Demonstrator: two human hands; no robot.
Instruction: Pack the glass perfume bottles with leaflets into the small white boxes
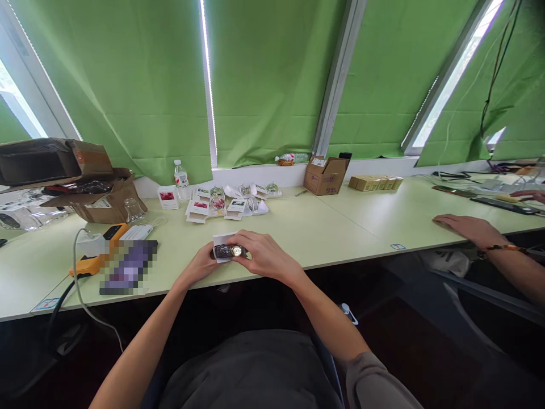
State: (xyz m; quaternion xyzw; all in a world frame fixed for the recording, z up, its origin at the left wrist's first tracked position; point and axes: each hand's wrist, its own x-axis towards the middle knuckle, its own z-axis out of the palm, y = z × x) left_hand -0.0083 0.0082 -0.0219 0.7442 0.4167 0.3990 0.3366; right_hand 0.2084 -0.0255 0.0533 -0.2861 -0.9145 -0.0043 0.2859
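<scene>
Near the front edge of the table, my left hand (201,266) is closed around a small white box (222,240) with an open end facing me. A small dark object with a shiny gold round part (227,251) sits at the box's opening; its kind is unclear. The fingers of my right hand (266,257) are pinched on the dark object's right end, by the gold part. Behind my hands, several small opened white boxes (198,210) with red or green pictures lie beside clear round pieces (217,201). One closed white box (168,197) stands upright at their left.
On the left are a phone-like blurred device (129,267), an orange power strip (91,264) with cables, and an open carton (100,199). A water bottle (181,182), a brown carton (327,175) and yellow boxes (374,182) stand farther back. Another person's hand (470,230) rests at right.
</scene>
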